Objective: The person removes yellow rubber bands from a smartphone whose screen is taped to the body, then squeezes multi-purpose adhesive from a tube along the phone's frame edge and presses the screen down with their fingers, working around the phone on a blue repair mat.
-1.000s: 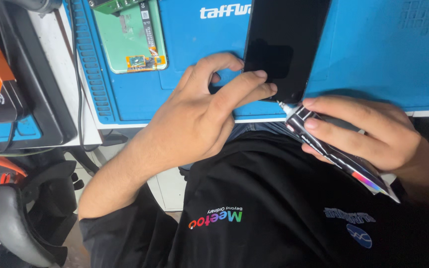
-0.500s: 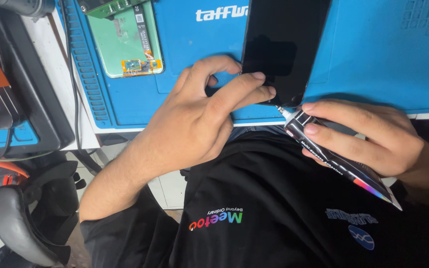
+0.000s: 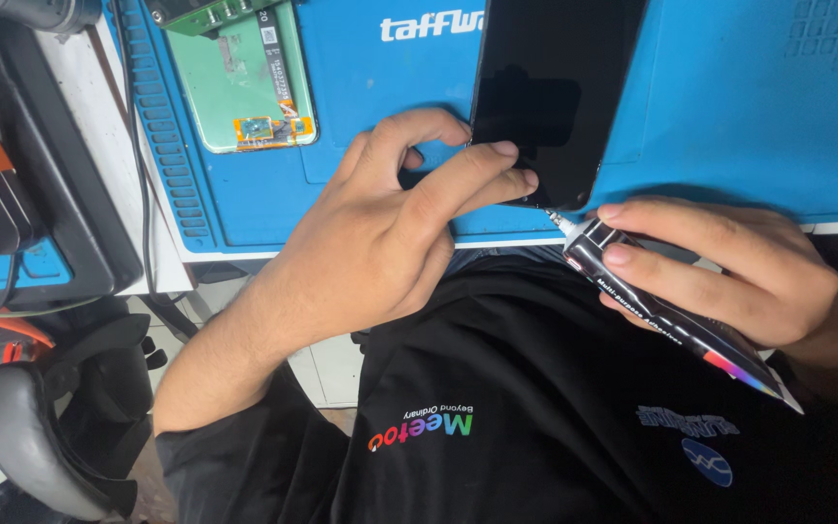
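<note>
Nearest, the right hand [image 3: 729,267] pinches a soft black glue tube [image 3: 671,320] between thumb and fingers, nozzle touching the phone's near edge. Farther, the left hand [image 3: 390,228] pinches the dark phone [image 3: 555,87] (thin, probably fragile glass; best held by its edges) on the blue mat [image 3: 729,116].

A blue work mat [image 3: 729,116] is spread across the upper part of the frame on a white bench [image 3: 89,116]. On it are laid a black phone [image 3: 555,87], top centre, and a green panel [image 3: 244,87], upper left.
</note>
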Demonstrator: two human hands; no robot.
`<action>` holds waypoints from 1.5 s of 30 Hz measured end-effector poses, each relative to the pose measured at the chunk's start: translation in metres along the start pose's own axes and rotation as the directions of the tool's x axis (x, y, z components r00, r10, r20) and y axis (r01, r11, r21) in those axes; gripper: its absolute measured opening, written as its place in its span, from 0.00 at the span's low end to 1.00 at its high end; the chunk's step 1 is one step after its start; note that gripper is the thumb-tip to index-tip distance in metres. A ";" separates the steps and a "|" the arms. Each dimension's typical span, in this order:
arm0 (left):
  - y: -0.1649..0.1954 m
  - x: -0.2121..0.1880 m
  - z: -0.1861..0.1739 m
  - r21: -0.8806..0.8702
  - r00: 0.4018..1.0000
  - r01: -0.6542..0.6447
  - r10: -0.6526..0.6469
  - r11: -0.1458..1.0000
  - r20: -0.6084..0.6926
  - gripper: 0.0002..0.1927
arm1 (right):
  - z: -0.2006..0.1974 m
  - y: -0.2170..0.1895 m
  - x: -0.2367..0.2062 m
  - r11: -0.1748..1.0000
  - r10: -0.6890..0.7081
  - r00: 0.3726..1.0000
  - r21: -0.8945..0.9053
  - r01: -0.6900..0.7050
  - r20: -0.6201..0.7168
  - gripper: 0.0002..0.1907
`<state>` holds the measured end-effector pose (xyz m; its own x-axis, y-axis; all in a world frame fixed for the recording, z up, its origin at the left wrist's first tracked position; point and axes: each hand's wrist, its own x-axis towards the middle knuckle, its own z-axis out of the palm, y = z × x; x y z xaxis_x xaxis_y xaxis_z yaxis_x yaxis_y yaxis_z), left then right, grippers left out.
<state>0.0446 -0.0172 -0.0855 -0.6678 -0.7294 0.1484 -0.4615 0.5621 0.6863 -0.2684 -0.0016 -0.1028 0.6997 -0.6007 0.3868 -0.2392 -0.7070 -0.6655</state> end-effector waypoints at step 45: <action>-0.001 0.002 -0.002 0.017 1.000 -0.010 0.010 1.000 -0.005 0.30 | 0.000 0.001 -0.001 1.000 0.021 1.000 0.011 -0.021 -0.012 0.19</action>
<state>0.0451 -0.0206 -0.0843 -0.6693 -0.7257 0.1592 -0.4644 0.5758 0.6729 -0.2699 -0.0015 -0.1036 0.6861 -0.6201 0.3806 -0.2465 -0.6903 -0.6803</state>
